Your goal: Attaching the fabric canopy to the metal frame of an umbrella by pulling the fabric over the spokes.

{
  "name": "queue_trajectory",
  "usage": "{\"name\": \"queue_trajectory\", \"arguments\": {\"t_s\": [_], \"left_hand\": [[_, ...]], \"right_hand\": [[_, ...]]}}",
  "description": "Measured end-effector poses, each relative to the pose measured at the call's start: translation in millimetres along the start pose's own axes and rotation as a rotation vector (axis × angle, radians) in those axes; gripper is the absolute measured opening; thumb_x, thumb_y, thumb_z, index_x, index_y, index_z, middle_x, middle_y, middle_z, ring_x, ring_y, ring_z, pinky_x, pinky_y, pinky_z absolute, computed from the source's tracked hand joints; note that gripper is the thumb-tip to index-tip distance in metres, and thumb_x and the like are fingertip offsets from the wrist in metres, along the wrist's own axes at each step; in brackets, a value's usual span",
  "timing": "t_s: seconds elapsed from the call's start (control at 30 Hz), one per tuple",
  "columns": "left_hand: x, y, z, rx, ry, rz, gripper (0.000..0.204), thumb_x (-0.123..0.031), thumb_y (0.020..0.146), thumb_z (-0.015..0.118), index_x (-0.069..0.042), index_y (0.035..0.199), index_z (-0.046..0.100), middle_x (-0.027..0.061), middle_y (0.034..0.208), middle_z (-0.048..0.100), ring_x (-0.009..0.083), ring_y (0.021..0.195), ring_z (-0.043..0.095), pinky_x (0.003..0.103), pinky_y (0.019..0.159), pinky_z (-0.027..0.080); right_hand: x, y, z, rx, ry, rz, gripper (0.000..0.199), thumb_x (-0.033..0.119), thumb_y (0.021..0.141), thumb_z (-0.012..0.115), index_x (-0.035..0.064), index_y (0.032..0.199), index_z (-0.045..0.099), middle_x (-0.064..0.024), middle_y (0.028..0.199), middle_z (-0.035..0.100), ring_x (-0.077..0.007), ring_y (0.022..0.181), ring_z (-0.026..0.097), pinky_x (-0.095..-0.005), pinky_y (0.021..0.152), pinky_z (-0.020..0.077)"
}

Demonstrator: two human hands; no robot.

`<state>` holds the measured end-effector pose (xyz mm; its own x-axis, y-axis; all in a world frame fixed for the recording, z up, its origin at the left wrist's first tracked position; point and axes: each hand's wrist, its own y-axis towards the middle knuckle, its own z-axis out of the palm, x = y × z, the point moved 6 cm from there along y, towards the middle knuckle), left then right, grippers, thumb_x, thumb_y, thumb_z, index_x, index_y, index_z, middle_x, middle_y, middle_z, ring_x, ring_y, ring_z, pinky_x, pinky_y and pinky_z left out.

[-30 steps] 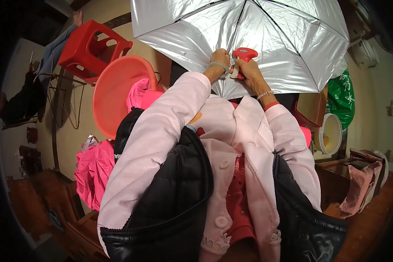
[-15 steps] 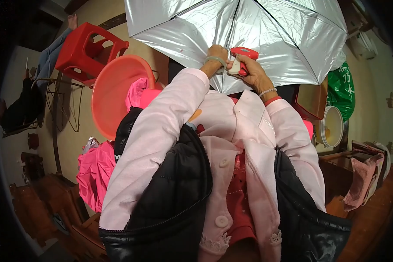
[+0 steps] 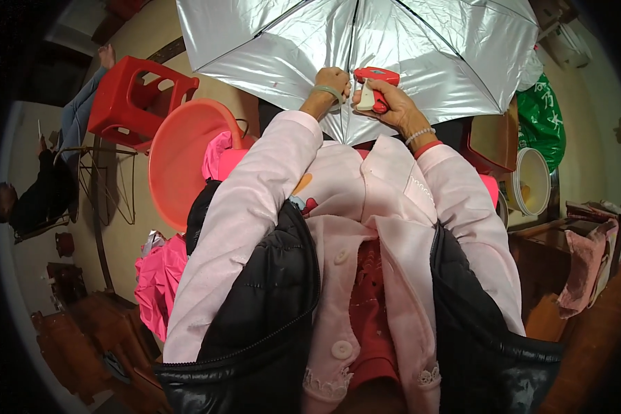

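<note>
A silver-lined umbrella (image 3: 435,62) is spread out in front of me, its dark ribs fanning away. My left hand (image 3: 332,81), with a pale green bangle at the wrist, is closed at a seam along the umbrella's near part and seems to pinch the cloth or rib there; its fingertips are partly hidden. Just to the right, my right hand (image 3: 393,109) grips a red-and-white hand-held tool (image 3: 377,74) whose exact kind I cannot make out. The tool's front is close to the left hand's fingers, over the silver cloth.
An orange-red basin (image 3: 176,165) and a red plastic stool (image 3: 127,96) stand at the left, with bright pink cloth (image 3: 160,279) nearer. On the right are a green bag (image 3: 544,121), a white bucket (image 3: 531,181) and a wooden chair. Another person (image 3: 45,196) sits at far left.
Both hands, the tool and the umbrella sit slightly further left and higher in view. The view itself has shifted a little. Both grips look the same.
</note>
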<state>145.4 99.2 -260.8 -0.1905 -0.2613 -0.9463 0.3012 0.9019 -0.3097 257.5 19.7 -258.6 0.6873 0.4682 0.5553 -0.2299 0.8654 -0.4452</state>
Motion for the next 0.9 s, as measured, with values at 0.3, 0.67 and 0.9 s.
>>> {"name": "queue_trajectory", "arguments": {"t_s": [0.3, 0.67, 0.9], "left_hand": [[-3.6, -3.8, -2.0, 0.063, -0.086, 0.008, 0.017, -0.006, 0.079, 0.050, 0.006, 0.068, 0.057, 0.0098, 0.052, 0.053, 0.0163, 0.035, 0.046, 0.029, 0.032, 0.036], [-1.8, -2.5, -1.0, 0.071, -0.130, -0.026, 0.015, -0.005, 0.079, 0.050, 0.006, 0.069, 0.055, 0.0105, 0.053, 0.053, 0.0167, 0.035, 0.046, 0.030, 0.032, 0.037], [-1.8, -1.4, -0.3, 0.071, -0.121, -0.034, 0.014, -0.005, 0.077, 0.049, 0.005, 0.070, 0.055, 0.0098, 0.054, 0.052, 0.0163, 0.034, 0.044, 0.030, 0.032, 0.035]], "right_hand": [[-1.3, -2.3, -0.4, 0.006, -0.085, 0.031, 0.022, 0.018, 0.084, 0.052, 0.0022, 0.099, 0.049, -0.0149, 0.083, 0.060, -0.0268, 0.074, 0.061, -0.0457, 0.073, 0.0518], [-0.7, -4.2, 2.5, 0.003, -0.168, 0.042, 0.022, 0.018, 0.084, 0.051, 0.0051, 0.102, 0.047, -0.0124, 0.082, 0.060, -0.0238, 0.073, 0.062, -0.0452, 0.069, 0.0530], [0.1, -6.5, 2.7, -0.054, -0.184, 0.036, 0.022, 0.016, 0.083, 0.052, 0.0050, 0.102, 0.048, -0.0123, 0.082, 0.060, -0.0241, 0.073, 0.062, -0.0444, 0.068, 0.0534]]}}
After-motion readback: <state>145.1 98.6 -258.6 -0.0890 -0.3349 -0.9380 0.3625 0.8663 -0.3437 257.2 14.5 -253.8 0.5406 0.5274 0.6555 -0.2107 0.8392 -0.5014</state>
